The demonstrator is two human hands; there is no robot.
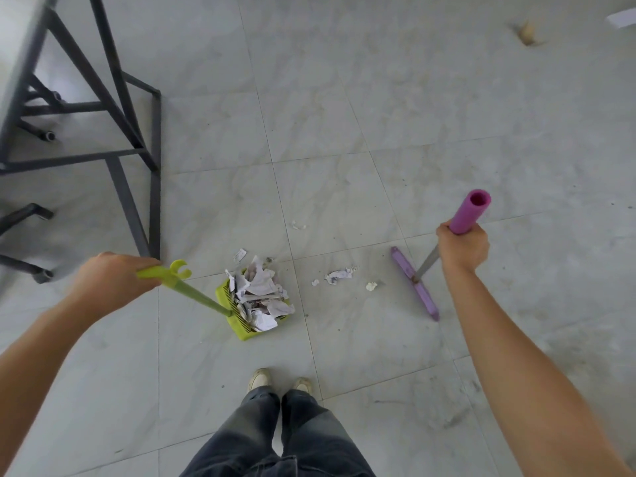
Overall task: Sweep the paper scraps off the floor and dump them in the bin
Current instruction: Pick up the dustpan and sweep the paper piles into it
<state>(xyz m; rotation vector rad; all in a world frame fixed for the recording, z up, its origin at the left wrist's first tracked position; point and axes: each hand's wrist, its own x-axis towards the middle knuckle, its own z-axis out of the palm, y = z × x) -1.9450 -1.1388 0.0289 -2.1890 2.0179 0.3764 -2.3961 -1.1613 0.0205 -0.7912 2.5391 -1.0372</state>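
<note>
My left hand grips the green handle of a lime dustpan resting on the tiled floor. A heap of crumpled paper scraps fills the pan. My right hand is closed around the purple grip of a broom, whose purple head stands on the floor to the right of the pan. Between pan and broom head lie loose scraps, and a small white bit. Two more small pieces lie beyond the pan. No bin is in view.
A dark metal table frame stands at the upper left, its leg touching down close to my left hand. Chair bases sit at the left edge. My shoes are just behind the dustpan. A white sheet lies far right.
</note>
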